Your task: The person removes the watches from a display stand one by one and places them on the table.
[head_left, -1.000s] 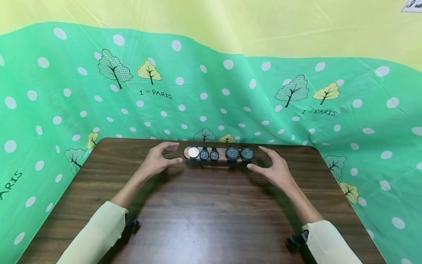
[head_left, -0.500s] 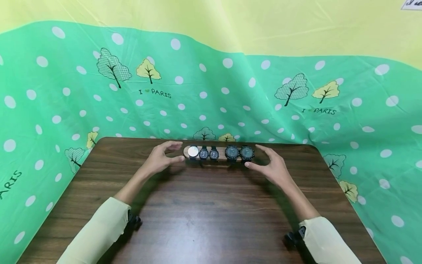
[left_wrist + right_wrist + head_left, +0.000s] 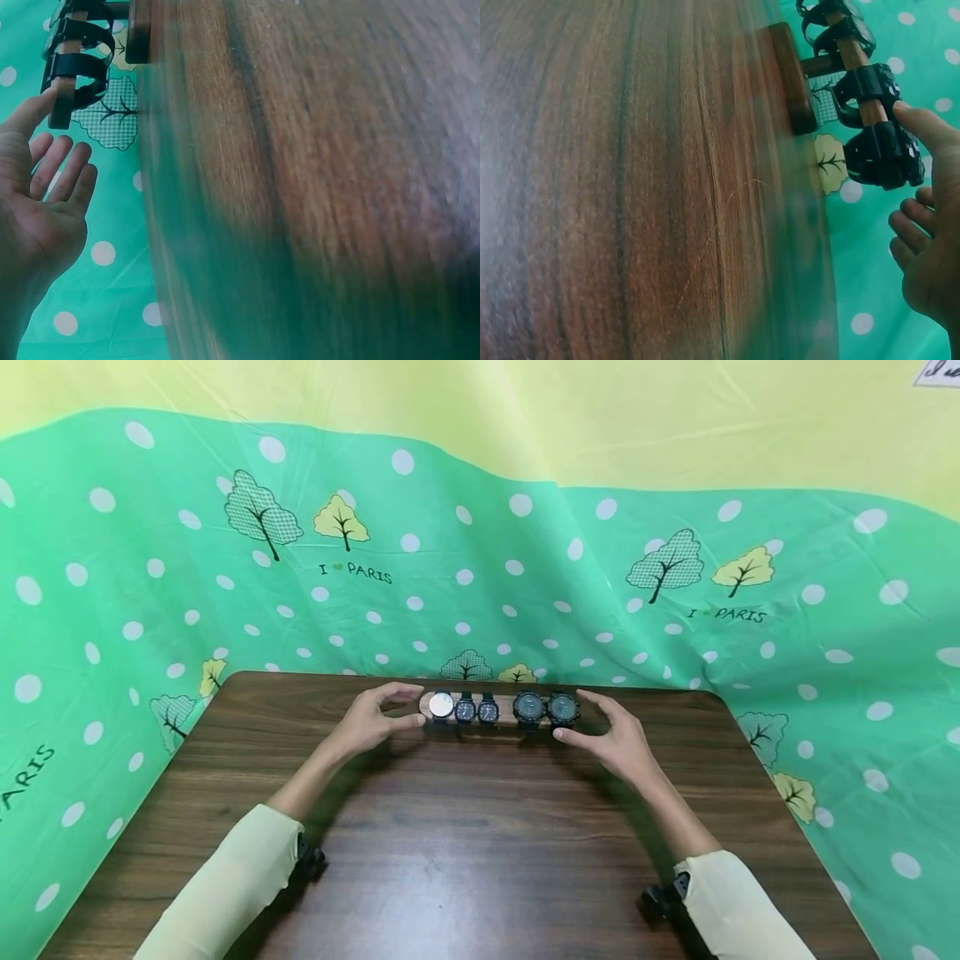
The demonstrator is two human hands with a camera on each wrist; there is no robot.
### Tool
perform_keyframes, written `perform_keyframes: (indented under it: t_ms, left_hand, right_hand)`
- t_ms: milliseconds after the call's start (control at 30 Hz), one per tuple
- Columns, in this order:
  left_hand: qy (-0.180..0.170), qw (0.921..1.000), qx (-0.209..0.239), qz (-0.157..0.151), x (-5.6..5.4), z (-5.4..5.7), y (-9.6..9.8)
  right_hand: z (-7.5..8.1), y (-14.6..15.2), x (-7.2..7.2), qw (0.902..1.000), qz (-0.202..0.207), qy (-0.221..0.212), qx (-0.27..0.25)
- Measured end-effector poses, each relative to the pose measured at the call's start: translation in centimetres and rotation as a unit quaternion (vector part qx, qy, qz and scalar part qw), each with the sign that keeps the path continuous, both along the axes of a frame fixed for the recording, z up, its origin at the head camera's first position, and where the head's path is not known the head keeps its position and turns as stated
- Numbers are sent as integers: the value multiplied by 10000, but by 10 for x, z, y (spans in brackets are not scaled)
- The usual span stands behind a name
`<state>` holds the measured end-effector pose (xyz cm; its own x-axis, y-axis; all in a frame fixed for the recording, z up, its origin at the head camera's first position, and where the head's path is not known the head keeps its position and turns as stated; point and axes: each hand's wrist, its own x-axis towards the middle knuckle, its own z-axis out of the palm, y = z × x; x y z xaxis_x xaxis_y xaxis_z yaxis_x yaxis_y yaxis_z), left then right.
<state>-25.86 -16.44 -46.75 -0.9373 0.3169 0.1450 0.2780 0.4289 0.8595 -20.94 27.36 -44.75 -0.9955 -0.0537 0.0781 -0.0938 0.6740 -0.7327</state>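
A wooden watch stand [image 3: 505, 712] is at the far side of the table, with several watches strapped on its horizontal bar. The leftmost watch [image 3: 441, 705] has a bright, pale dial; the others look dark, and the two rightmost watches [image 3: 885, 161] are bulkier. My left hand [image 3: 369, 720] is at the bar's left end, fingers spread behind it, and the thumb appears to touch the end in the left wrist view. At the opposite end is my right hand [image 3: 618, 739], its thumb close to the big dark watches; contact is unclear. Neither hand curls round the stand.
The stand's wooden base [image 3: 791, 79] rests close to the back edge of the brown table [image 3: 435, 843]. A green and yellow printed cloth [image 3: 480, 577] hangs behind and around the table. Small dark wrist cameras [image 3: 311, 860] sit by both sleeves.
My left hand has moved slightly right, up to the stand's left end. The right hand has moved slightly left, closer to its right end. The stand has not visibly moved.
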Motion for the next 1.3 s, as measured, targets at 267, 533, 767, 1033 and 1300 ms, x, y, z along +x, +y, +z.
perform_keyframes:
  t_ms: [267, 533, 767, 1033, 1300]
  left_hand:
    - [-100, 9999, 79, -82, -1, 0, 3]
    - [17, 10000, 21, -73, -3, -2, 4]
    - [50, 10000, -70, -44, -5, -2, 5]
    - [-3, 10000, -58, -56, -4, 0, 5]
    - [-1, 10000, -42, -88, -4, 0, 6]
  right_hand:
    - [-3, -3, -3, 9999, 23, 104, -29]
    - [-5, -4, -5, 9997, 40, 158, -165]
    - [-7, -6, -6, 9996, 51, 91, -256]
    - [-9, -7, -9, 9995, 37, 3, -304]
    - [-12, -7, -8, 9995, -17, 73, -323]
